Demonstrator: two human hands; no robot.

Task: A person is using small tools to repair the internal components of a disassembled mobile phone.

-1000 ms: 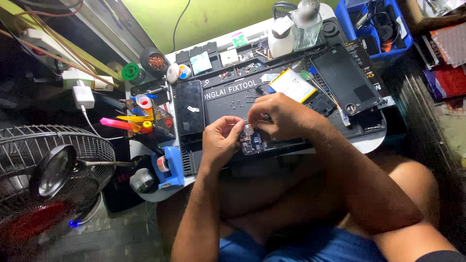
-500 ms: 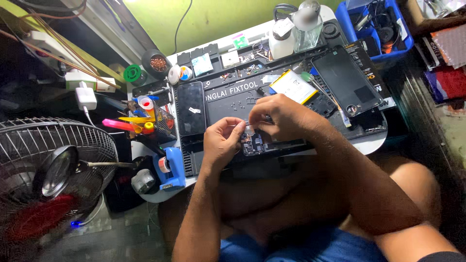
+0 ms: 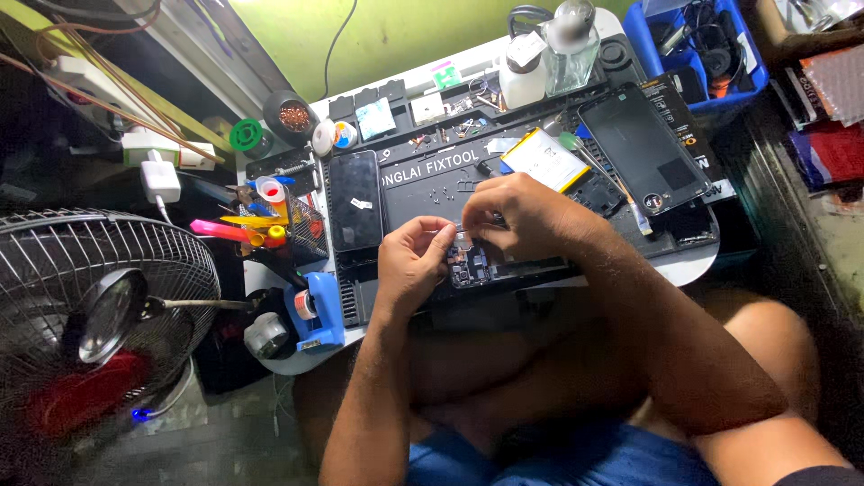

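**Opened phone chassis under both hands at the bench's near edge**

Opened black phone chassis (image 3: 490,265), with its dark circuit boards and blue-tinted parts exposed, is lying flat on the dark grey repair mat (image 3: 423,184), at the near edge of the white bench (image 3: 693,265). I am watching both hands working over its upper end. My left hand (image 3: 412,261) is curling in with thumb and forefinger pinched close together, touching the chassis at its left corner; whether anything tiny is caught between them I cannot tell. My right hand (image 3: 517,216) is arching over the top edge, fingers bunched down as if gripping a slim tool, but the tool itself is hidden under the knuckles.

I am judging this as fine work inside the open body, a small part or screw being worked at the top. The next move is calling for a steady left hand bracing the frame while the right is making a very small, controlled motion.

Just beyond, the white rectangular battery with a yellow edge (image 3: 544,160) is lying loose, the detached black glass screen panel (image 3: 643,148) is resting to its right, and another black phone (image 3: 355,200) is lying flat to the left.
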